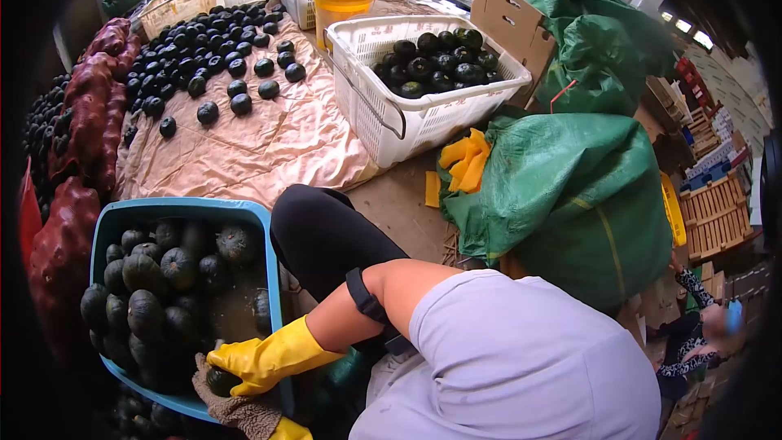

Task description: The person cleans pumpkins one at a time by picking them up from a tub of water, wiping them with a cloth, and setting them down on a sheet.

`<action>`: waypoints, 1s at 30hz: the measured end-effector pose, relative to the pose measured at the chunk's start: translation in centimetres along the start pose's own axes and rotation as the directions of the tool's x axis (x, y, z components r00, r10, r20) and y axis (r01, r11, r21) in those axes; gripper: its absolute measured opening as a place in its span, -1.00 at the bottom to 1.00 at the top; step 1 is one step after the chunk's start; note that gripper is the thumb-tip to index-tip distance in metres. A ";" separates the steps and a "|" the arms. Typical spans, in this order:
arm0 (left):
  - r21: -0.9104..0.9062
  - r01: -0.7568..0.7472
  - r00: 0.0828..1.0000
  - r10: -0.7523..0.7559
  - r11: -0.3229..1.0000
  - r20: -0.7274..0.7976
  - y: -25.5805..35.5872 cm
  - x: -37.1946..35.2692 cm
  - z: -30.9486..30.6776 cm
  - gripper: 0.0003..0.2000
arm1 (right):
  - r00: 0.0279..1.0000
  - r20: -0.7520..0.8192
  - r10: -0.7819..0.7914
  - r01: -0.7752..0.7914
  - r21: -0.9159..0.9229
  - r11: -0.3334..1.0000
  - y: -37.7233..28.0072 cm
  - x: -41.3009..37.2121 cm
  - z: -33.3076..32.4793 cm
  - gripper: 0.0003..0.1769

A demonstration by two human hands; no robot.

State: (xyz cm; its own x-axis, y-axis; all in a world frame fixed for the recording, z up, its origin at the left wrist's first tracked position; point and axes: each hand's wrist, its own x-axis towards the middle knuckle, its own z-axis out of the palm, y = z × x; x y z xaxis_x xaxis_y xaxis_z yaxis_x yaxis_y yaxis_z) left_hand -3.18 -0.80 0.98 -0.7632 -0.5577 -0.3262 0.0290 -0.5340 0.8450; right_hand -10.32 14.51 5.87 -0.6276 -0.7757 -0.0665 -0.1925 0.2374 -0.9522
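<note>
A dark green squash [221,381], of the small round kabocha kind, sits between my hands at the near right corner of the blue tub [275,277]. My right hand [259,356], in a yellow rubber glove, is closed over its side. Against its other side, my left hand [236,409] presses a brown terry cloth [244,415]; the cloth hides those fingers, and a yellow glove cuff shows below. Several more squashes [147,314] are heaped in the tub, with murky brownish water [232,310] showing at the right.
Many squashes [208,112] lie on a pinkish cloth [269,155] ahead. A white crate [423,118] of squashes and a yellow bucket [342,0] stand beyond. Red mesh sacks [90,114] line the left. Green sacks [570,195] stand right; another person [692,334] is farther right.
</note>
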 end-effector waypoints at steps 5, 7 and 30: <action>-0.152 0.199 0.945 -0.231 0.968 -0.233 3.1 -3.9 6.0 -0.41 | 0.991 -0.081 -0.106 0.077 -0.294 0.953 -0.3 1.5 -2.4 -0.23; -0.322 0.209 0.973 -0.229 0.924 -0.026 1.8 -2.5 3.0 -0.43 | 0.990 0.068 0.124 -0.047 -0.671 0.740 -0.7 3.8 -3.9 -0.20; -0.140 -0.034 0.996 0.021 0.990 -0.088 1.5 -2.5 3.0 -0.43 | 0.546 -0.819 0.177 0.714 0.565 0.413 5.0 -3.0 -41.2 -0.58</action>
State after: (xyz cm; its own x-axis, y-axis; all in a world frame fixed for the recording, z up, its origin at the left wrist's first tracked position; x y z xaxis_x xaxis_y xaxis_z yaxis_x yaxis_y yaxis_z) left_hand -3.19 1.70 4.32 -0.7027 -0.6227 -0.3442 0.1447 -0.5988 0.7877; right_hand -40.47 42.13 13.65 -0.9944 0.0975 0.0398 -0.1015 -0.7862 -0.6096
